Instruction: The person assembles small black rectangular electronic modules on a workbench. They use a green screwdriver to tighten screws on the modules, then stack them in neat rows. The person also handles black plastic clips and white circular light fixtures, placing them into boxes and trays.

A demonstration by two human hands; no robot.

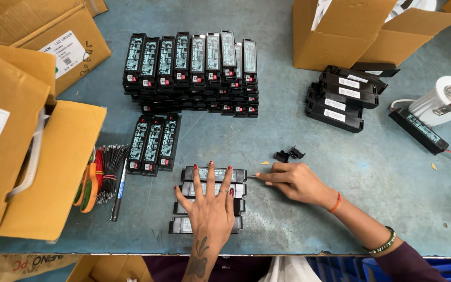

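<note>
4 black oblong driver boxes (212, 200) lie side by side under the left hand (211, 204).

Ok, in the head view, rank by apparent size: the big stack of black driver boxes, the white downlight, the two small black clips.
1. Stack of black driver boxes, largest.
2. White downlight.
3. Two small black clips, smallest.
All lie about equally far, so the order is safe.

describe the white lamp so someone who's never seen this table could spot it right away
Start at the open cardboard box at the table's far right. Below it and further right, by the table edge, lies a round white lamp wired to a long black driver box. It is the only white, round thing among flat black boxes.
</note>
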